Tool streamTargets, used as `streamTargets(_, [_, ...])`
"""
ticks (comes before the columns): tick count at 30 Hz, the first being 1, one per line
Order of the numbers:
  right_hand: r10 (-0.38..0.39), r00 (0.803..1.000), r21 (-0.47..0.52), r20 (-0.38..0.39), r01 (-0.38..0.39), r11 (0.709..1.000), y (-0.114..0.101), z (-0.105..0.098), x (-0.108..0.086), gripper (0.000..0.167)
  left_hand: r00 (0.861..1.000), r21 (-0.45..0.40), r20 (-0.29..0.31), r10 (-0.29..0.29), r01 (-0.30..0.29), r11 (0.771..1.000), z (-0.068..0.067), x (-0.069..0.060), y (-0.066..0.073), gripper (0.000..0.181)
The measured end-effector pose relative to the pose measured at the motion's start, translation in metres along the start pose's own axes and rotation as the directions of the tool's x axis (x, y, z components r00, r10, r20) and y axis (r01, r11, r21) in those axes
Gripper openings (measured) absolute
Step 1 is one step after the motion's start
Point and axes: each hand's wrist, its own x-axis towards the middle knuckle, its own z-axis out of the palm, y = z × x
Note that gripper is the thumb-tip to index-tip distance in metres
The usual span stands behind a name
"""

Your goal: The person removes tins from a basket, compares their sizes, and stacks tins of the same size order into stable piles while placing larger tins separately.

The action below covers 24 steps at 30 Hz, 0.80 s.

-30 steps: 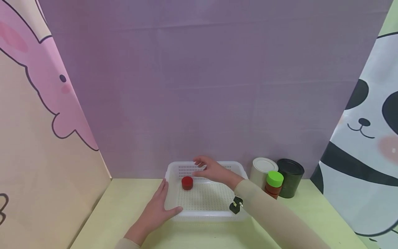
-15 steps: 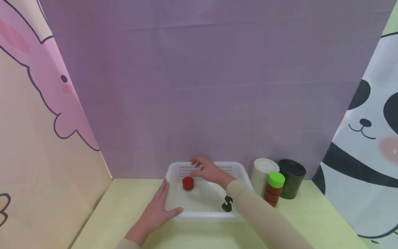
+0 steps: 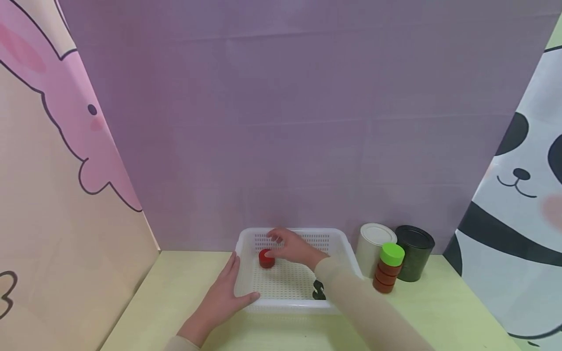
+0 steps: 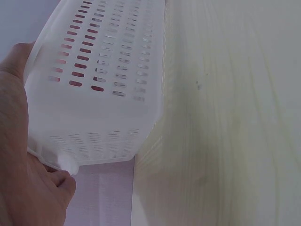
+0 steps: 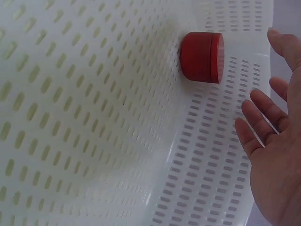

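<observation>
A small round red tin stands upright inside a white perforated plastic basket, near its left side. My right hand hovers over the basket just right of the tin; its fingers are loosely bent and hold nothing. In the right wrist view a gap shows between this hand and the red tin. My left hand grips the basket at its front left corner, thumb on the front rim and fingers along the left side. The left wrist view shows the fingers bent around the basket's rim.
Right of the basket stand a white lidded can, a black lidded can and a ridged red column with a bright green top. A purple backdrop rises behind the pale yellow table. Printed panels flank both sides.
My right hand has lowered and shifted slightly left, closer to the red tin. The left hand keeps its place on the basket. The camera view has shifted slightly.
</observation>
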Motion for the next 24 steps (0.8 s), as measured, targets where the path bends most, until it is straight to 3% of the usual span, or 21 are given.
streamTargets(24, [-0.011,0.992,-0.104,0.124,0.024,0.994,0.006,0.019,0.012,0.065,1.000,-0.002,0.005,0.000,0.000,1.000,-0.001,-0.001,0.002,0.119])
